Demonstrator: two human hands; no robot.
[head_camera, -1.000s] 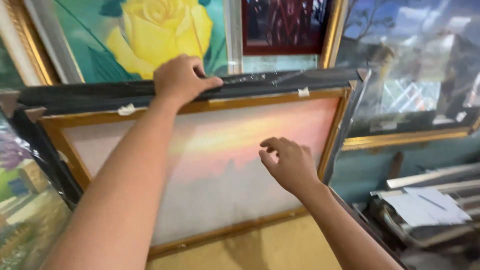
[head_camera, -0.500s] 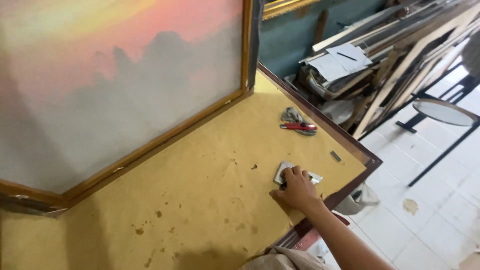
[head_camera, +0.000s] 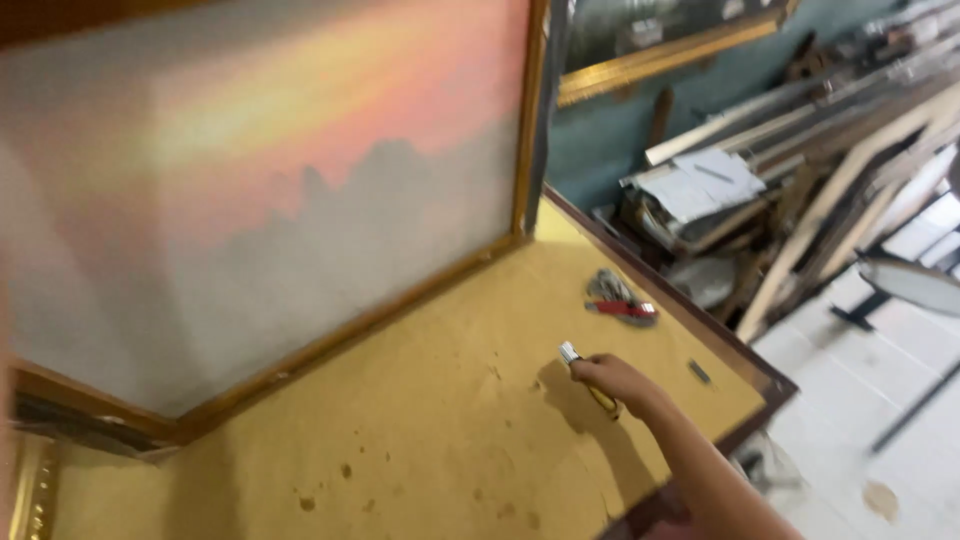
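Observation:
My right hand (head_camera: 612, 380) is closed around a small tool (head_camera: 582, 368) with a yellowish handle and a silver tip, held just above the yellow-brown board (head_camera: 420, 450) that covers the table. A large sunset painting (head_camera: 270, 170) in a gold wooden frame stands upright on the board to the left of the hand. My left hand is out of sight.
Red-handled pliers (head_camera: 622, 302) lie on the board beyond the hand, and a small dark piece (head_camera: 699, 372) lies near the right edge. Stacked frames, wood strips and papers (head_camera: 700, 185) pile up at the right. A round stool (head_camera: 915, 285) stands on the tiled floor.
My right hand left the painting, reached down to the board's right side and now holds the small tool lifted off it. My left hand, earlier on the frame's top, has dropped from view.

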